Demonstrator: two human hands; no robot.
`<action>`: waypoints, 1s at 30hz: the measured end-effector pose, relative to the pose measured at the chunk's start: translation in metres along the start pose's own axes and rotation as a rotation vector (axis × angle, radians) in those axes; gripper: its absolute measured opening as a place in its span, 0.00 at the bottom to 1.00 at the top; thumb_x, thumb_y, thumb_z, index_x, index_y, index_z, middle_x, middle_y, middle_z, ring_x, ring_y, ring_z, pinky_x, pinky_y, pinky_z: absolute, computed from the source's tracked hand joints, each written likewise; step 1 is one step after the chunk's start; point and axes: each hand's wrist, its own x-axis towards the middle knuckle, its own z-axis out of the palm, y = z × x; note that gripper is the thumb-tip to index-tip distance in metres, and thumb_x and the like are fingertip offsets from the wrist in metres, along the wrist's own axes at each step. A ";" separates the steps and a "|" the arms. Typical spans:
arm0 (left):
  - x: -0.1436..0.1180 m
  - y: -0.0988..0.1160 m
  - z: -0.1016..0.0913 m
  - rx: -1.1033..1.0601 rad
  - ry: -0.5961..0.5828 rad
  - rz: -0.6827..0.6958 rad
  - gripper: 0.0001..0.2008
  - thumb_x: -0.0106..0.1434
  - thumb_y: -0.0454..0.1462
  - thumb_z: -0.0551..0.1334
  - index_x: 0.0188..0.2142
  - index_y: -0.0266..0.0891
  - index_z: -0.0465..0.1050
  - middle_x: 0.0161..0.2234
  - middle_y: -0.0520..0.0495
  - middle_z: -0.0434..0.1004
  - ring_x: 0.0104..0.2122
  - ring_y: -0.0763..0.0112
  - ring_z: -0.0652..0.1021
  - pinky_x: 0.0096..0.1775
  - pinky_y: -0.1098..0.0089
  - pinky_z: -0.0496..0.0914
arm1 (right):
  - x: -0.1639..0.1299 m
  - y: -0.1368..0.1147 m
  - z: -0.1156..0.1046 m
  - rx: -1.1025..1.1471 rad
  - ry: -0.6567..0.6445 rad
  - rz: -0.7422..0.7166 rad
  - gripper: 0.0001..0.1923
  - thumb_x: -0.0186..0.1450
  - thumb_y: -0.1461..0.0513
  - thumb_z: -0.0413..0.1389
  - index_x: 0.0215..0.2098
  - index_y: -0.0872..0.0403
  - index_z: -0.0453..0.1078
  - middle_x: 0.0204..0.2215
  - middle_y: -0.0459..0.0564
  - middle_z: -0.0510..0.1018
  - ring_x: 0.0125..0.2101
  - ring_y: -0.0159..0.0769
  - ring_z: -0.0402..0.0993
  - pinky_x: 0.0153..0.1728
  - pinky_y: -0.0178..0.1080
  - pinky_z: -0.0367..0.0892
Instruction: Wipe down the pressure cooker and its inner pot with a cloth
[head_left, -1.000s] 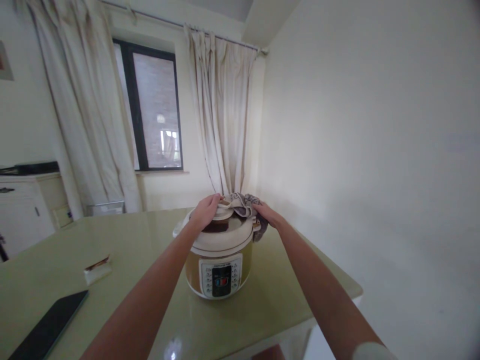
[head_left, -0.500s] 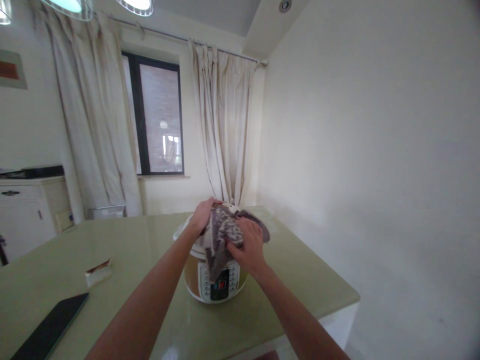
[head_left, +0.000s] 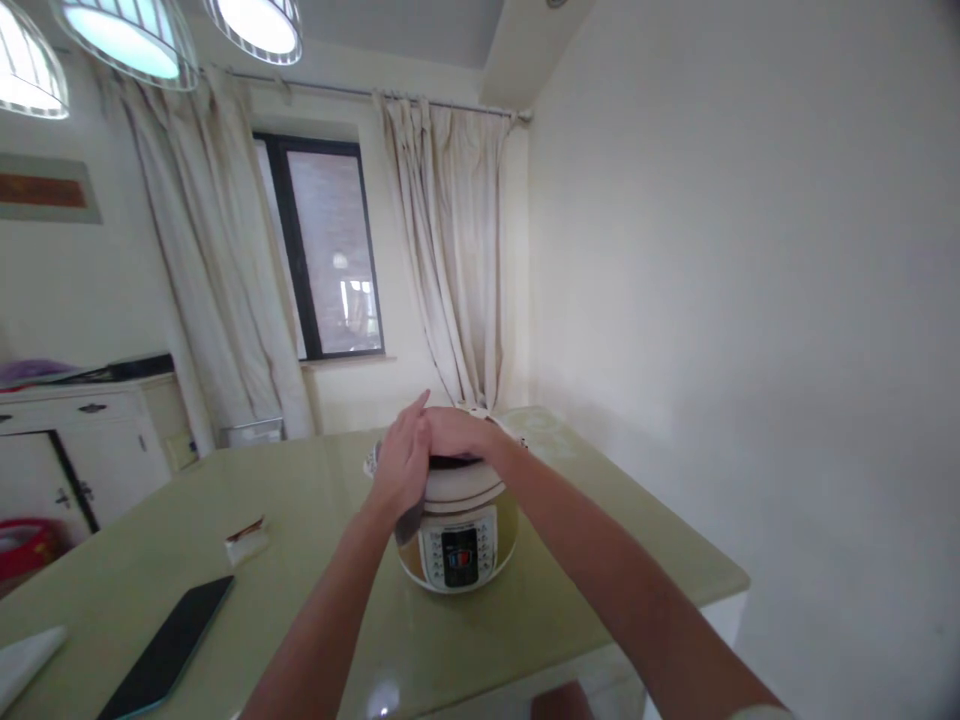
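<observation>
An electric pressure cooker (head_left: 459, 520) stands on the pale green worktop (head_left: 315, 530), towards its far right part, with the control panel facing the camera. Both hands are on its lid (head_left: 459, 485). The left hand (head_left: 403, 462) lies flat against the lid's left side, fingers straight and held together, pointing up and away. The right hand (head_left: 459, 434) rests palm down across the top of the lid, fingers reaching left to meet the left hand; whether it grips anything beneath cannot be told. A dark phone (head_left: 166, 645) and a small wrapped packet (head_left: 246, 540) lie well apart on the left.
</observation>
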 end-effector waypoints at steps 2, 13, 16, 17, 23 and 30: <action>-0.011 -0.010 0.012 0.121 0.004 -0.010 0.33 0.75 0.54 0.48 0.71 0.42 0.62 0.64 0.36 0.72 0.64 0.50 0.71 0.67 0.48 0.62 | 0.000 0.011 -0.024 0.203 -0.120 -0.076 0.12 0.59 0.59 0.66 0.41 0.53 0.82 0.35 0.45 0.85 0.39 0.39 0.80 0.43 0.37 0.72; 0.060 -0.080 -0.015 -0.135 -0.400 -0.251 0.21 0.54 0.51 0.70 0.40 0.38 0.82 0.34 0.47 0.83 0.37 0.58 0.81 0.42 0.61 0.75 | 0.017 0.071 -0.004 -0.046 0.304 0.177 0.27 0.79 0.50 0.47 0.29 0.55 0.73 0.29 0.48 0.76 0.35 0.35 0.72 0.39 0.36 0.63; 0.074 -0.108 -0.014 -0.329 -0.460 -0.407 0.27 0.51 0.52 0.73 0.45 0.37 0.81 0.36 0.46 0.85 0.36 0.58 0.82 0.41 0.62 0.76 | 0.018 0.081 0.014 -0.054 0.436 0.144 0.24 0.79 0.50 0.48 0.32 0.54 0.72 0.32 0.48 0.75 0.38 0.36 0.72 0.44 0.38 0.64; 0.078 -0.118 -0.010 -0.349 -0.428 -0.436 0.28 0.49 0.53 0.74 0.44 0.37 0.82 0.37 0.46 0.86 0.37 0.57 0.82 0.42 0.62 0.76 | 0.017 0.083 0.017 -0.063 0.458 0.117 0.22 0.78 0.49 0.50 0.34 0.53 0.72 0.34 0.49 0.75 0.40 0.37 0.72 0.46 0.38 0.64; 0.103 -0.163 0.036 -0.385 -0.286 -0.508 0.34 0.36 0.54 0.77 0.40 0.36 0.84 0.35 0.41 0.87 0.40 0.49 0.83 0.49 0.54 0.76 | 0.014 0.086 0.021 0.019 0.446 0.039 0.19 0.77 0.48 0.53 0.40 0.52 0.74 0.39 0.50 0.78 0.42 0.36 0.73 0.47 0.37 0.64; 0.094 -0.167 0.031 -0.332 -0.196 -0.383 0.33 0.45 0.54 0.72 0.48 0.37 0.83 0.46 0.38 0.87 0.48 0.49 0.82 0.57 0.52 0.73 | 0.015 0.083 0.018 0.045 0.412 0.113 0.18 0.76 0.49 0.55 0.38 0.53 0.75 0.37 0.48 0.79 0.39 0.34 0.73 0.42 0.35 0.62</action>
